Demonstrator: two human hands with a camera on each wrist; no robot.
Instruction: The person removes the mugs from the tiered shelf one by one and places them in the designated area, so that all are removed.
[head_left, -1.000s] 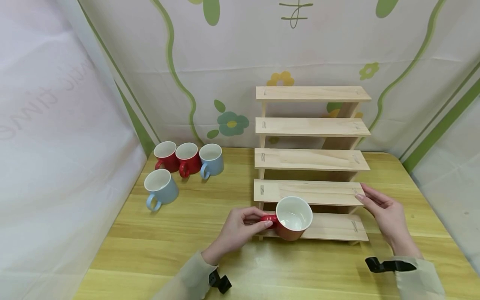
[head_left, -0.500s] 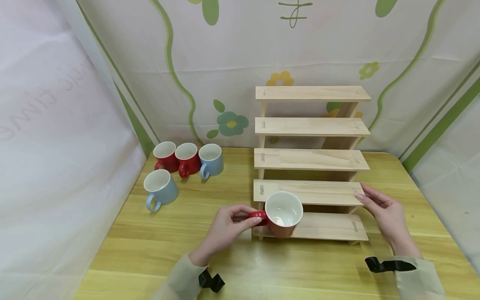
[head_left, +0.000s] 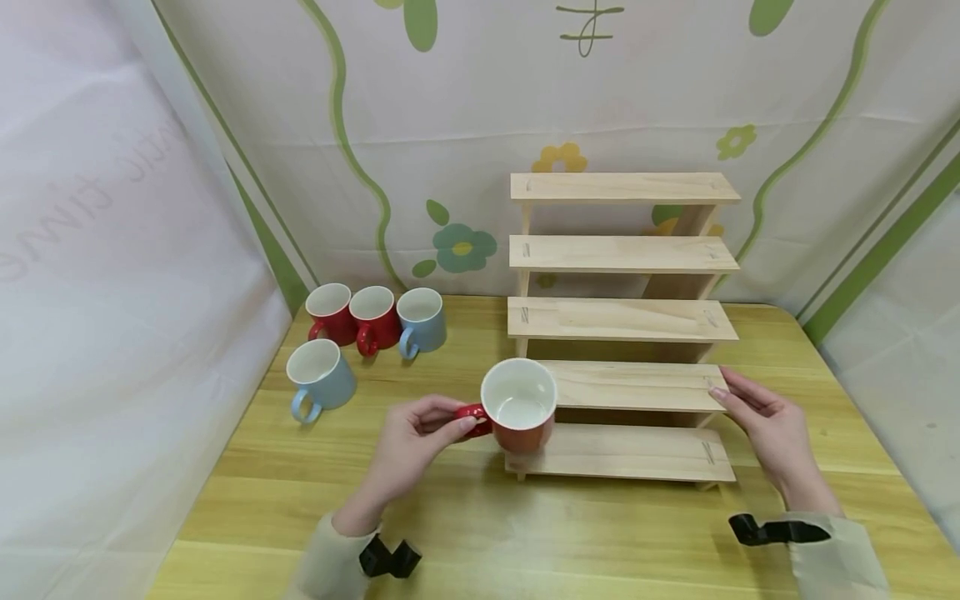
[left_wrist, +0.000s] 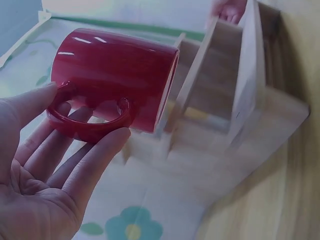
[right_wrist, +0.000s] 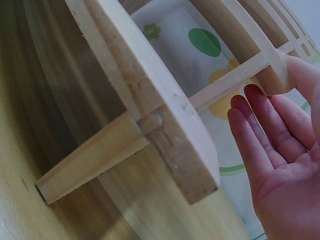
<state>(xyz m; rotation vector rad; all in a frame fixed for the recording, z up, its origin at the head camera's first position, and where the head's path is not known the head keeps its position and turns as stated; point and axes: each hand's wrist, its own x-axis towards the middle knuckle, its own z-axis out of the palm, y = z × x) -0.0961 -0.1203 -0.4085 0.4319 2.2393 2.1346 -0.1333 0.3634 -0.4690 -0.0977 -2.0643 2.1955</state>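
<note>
In the head view my left hand (head_left: 408,442) pinches the handle of a red mug (head_left: 517,408) with a white inside. The mug is raised, mouth up, in front of the left end of the lower steps of a tiered wooden shelf (head_left: 622,454). The left wrist view shows thumb and fingertips at the handle of the red mug (left_wrist: 115,75). My right hand (head_left: 772,437) holds the right end of the second step from the bottom, thumb on its top. In the right wrist view the other fingers (right_wrist: 280,132) reach below that board, fairly straight.
At the left of the wooden table (head_left: 285,500) stand two red mugs (head_left: 375,321) and two light blue mugs (head_left: 324,375). Printed cloth (head_left: 615,100) hangs behind and at both sides. The shelf's upper steps (head_left: 622,187) rise toward the back.
My left hand has carried the red mug leftward and slightly back, from the middle of the bottom step to its left end. My right hand has stayed at the shelf.
</note>
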